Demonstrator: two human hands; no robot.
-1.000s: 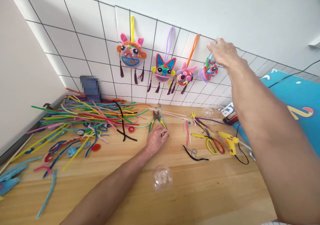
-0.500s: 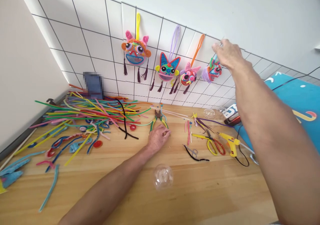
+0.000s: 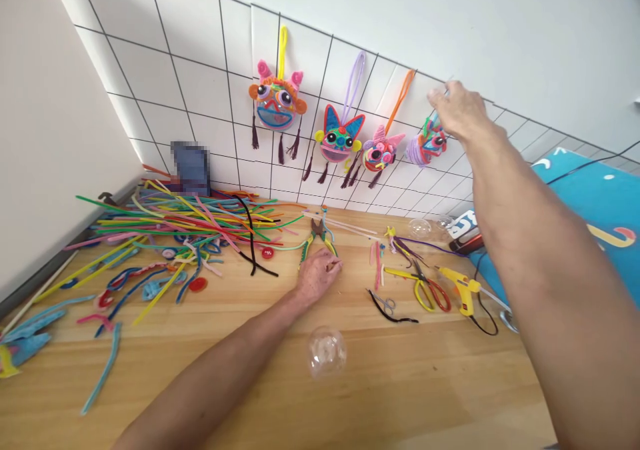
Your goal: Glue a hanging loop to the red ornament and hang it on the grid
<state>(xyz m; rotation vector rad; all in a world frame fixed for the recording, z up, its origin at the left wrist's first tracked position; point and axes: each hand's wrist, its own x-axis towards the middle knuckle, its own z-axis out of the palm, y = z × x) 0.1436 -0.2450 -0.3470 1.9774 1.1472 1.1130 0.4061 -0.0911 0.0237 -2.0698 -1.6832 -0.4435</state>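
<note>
My right hand (image 3: 457, 109) reaches up to the wire grid panel (image 3: 200, 83) on the wall, its fingers pinched at the top of the rightmost pipe-cleaner ornament (image 3: 425, 145), a purple one with a colourful face. Three more ornaments hang to its left: an orange-loop one (image 3: 380, 151), a blue-eared one (image 3: 339, 137) and a pink-horned one (image 3: 277, 100). My left hand (image 3: 317, 275) rests on the wooden table (image 3: 400, 383), fingers curled, right beside green-handled pliers (image 3: 317, 237).
A heap of coloured pipe cleaners (image 3: 175, 233) covers the table's left side. A clear plastic ball (image 3: 327, 352) lies near the front. Small scissors (image 3: 385, 302), yellow-red scissors (image 3: 425, 287) and a yellow glue gun (image 3: 463, 289) lie to the right, beside a blue mat (image 3: 590, 203).
The view has drifted slightly left and up, so everything sits a little further right. My right hand stays pinched at the rightmost ornament's loop; my left hand stays by the pliers.
</note>
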